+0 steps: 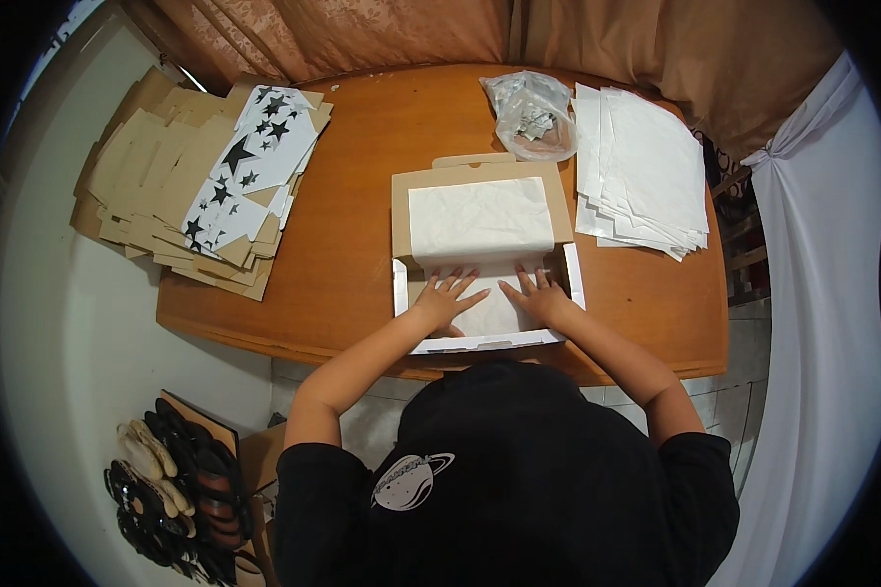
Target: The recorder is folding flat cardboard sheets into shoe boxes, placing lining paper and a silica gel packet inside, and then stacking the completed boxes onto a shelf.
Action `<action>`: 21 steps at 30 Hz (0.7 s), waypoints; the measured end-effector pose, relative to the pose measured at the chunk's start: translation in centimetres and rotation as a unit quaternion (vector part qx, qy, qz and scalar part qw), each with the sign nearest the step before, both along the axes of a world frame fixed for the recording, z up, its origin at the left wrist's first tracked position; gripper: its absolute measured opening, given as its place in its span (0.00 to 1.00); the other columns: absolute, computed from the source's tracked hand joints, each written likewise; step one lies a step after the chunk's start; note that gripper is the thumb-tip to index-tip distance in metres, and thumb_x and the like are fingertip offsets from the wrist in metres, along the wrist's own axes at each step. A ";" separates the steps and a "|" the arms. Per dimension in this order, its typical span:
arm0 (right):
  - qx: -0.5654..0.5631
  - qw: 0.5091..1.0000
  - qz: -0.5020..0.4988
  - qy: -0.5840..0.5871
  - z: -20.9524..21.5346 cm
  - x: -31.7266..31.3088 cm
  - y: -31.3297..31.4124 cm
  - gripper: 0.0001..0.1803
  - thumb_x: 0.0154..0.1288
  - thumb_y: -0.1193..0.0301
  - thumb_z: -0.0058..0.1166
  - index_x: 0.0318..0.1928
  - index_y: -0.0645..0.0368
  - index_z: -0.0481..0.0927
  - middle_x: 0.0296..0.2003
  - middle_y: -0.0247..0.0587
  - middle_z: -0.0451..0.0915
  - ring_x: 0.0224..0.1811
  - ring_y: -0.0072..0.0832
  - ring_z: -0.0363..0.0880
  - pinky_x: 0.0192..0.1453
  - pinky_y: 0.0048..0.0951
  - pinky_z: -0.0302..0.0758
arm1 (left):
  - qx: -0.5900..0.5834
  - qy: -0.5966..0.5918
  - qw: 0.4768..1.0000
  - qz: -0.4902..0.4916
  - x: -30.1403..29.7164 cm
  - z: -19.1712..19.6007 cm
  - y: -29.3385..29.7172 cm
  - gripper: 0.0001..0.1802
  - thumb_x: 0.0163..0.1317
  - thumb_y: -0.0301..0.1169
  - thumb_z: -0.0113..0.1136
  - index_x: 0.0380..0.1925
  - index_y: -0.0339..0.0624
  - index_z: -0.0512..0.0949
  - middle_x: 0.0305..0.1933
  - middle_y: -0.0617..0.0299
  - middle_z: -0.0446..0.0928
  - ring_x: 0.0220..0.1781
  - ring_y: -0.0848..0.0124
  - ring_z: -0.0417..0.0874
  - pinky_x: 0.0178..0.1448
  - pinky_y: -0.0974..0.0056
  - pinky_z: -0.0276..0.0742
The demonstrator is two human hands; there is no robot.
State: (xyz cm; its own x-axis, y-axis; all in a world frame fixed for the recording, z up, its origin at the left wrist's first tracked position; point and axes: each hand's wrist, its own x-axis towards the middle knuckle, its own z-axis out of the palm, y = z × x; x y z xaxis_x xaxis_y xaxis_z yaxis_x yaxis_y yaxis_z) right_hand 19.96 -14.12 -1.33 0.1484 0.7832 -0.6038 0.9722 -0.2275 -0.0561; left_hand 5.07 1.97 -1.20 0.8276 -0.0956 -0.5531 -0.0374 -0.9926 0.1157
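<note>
Both hands lie flat, fingers spread, gripping nothing: your left hand [447, 295] & right hand [538, 293] press the white tissue sheet [480, 235] lining the open box [480, 256]. Box sits mid tabletop [352, 254]; paper stack [641, 171] right of box, flat cartons [201, 176] left, plastic bag [532, 115] behind.

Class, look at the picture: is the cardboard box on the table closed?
No, the box lies open, lid back, with both hands pressing white paper flat inside it.

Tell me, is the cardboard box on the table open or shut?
Open. The box has its lid folded back flat, white paper lines it, and the left hand and right hand press inside.
</note>
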 end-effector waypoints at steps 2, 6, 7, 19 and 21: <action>0.001 1.000 0.006 -0.004 1.2 0.2 0.2 0.43 0.57 0.65 0.53 0.68 0.37 0.43 0.68 0.54 0.38 0.66 0.61 0.47 0.66 0.52 0.51 | 0.011 0.010 1.000 0.003 0.1 0.4 0.1 0.53 0.46 0.53 0.63 0.67 0.68 0.40 0.72 0.52 0.32 0.72 0.54 0.38 0.69 0.42 0.42; 0.048 0.992 0.029 0.112 6.1 1.9 0.5 0.35 0.56 0.55 0.54 0.63 0.47 0.59 0.62 0.54 0.57 0.62 0.48 0.60 0.66 0.54 0.51 | -0.159 -0.126 0.979 0.013 1.2 2.9 0.6 0.42 0.54 0.47 0.58 0.65 0.53 0.50 0.66 0.45 0.54 0.66 0.52 0.58 0.66 0.52 0.56; 0.114 0.970 0.007 0.215 7.6 2.4 0.6 0.33 0.56 0.53 0.53 0.60 0.50 0.64 0.59 0.53 0.63 0.61 0.43 0.64 0.66 0.54 0.51 | -0.157 -0.126 0.979 0.009 1.7 4.4 0.7 0.42 0.54 0.47 0.58 0.65 0.53 0.50 0.66 0.45 0.54 0.66 0.52 0.58 0.66 0.52 0.56; 0.506 0.795 -0.218 0.256 8.0 15.8 4.5 0.16 0.62 0.71 0.48 0.50 0.63 0.73 0.46 0.47 0.76 0.47 0.35 0.75 0.49 0.30 0.72 | -0.207 -0.442 0.872 0.028 20.1 8.4 6.0 0.20 0.58 0.38 0.53 0.48 0.40 0.73 0.51 0.52 0.72 0.51 0.54 0.72 0.55 0.57 0.68; 0.511 0.782 -0.237 0.267 5.0 18.2 6.9 0.16 0.63 0.74 0.45 0.51 0.65 0.72 0.47 0.50 0.75 0.47 0.36 0.76 0.50 0.30 0.72 | -0.202 -0.397 0.894 0.058 23.3 6.7 7.9 0.20 0.58 0.38 0.52 0.48 0.38 0.73 0.51 0.49 0.72 0.53 0.52 0.71 0.56 0.57 0.67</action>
State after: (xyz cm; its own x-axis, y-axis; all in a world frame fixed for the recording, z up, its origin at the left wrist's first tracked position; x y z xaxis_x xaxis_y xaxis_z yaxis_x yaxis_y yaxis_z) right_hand 38.14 -7.20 3.63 0.5085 0.8306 0.2271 0.5685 -0.1258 -0.8130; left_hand 28.41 9.90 5.46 0.9614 -0.0427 0.2718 -0.1656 -0.8787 0.4477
